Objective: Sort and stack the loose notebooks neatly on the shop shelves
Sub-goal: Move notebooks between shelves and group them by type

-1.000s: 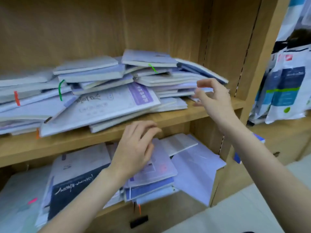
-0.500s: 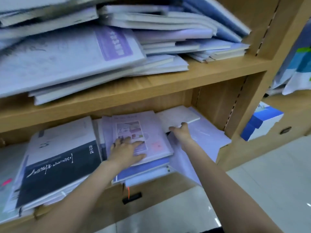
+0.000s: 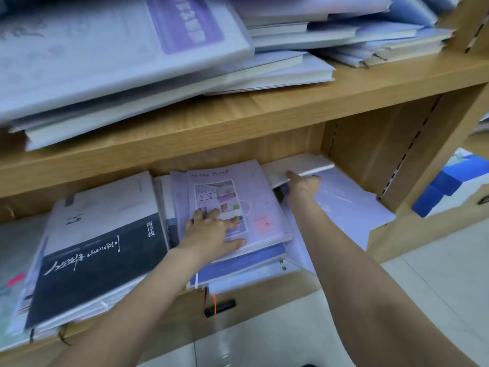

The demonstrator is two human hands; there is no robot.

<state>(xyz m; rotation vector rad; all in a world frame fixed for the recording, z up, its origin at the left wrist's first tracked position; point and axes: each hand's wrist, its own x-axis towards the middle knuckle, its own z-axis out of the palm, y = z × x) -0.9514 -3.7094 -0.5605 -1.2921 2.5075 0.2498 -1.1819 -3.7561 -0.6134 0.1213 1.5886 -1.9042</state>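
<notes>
The stack nearest the front edge of the lower shelf (image 3: 264, 292) already overhangs it: a blue notebook (image 3: 238, 263) and the pale sheets under it jut past the lip. If the pile is shoved sideways while those lower books are loose, I judge they could slide off onto the floor. The left hand (image 3: 211, 234) lies flat on the lilac notebook (image 3: 254, 207) at the top of that stack, fingers spread and straight, pressing down, its grip released, not curled round anything. Beside it to the left sits a black-and-white notebook (image 3: 98, 250), tilted over the front edge too, and a knock from the forearm might tip it.

Further back, toward the right rear corner of the shelf, the right hand (image 3: 304, 185) reaches in with the arm stretched long. Its thumb lies on top of a white notebook (image 3: 299, 165) that leans up off the pale purple notebook (image 3: 352, 205); the fingers are hidden beneath, so it appears to pinch that book's edge. Pulled at an angle, it could drag the purple one out with it.
</notes>
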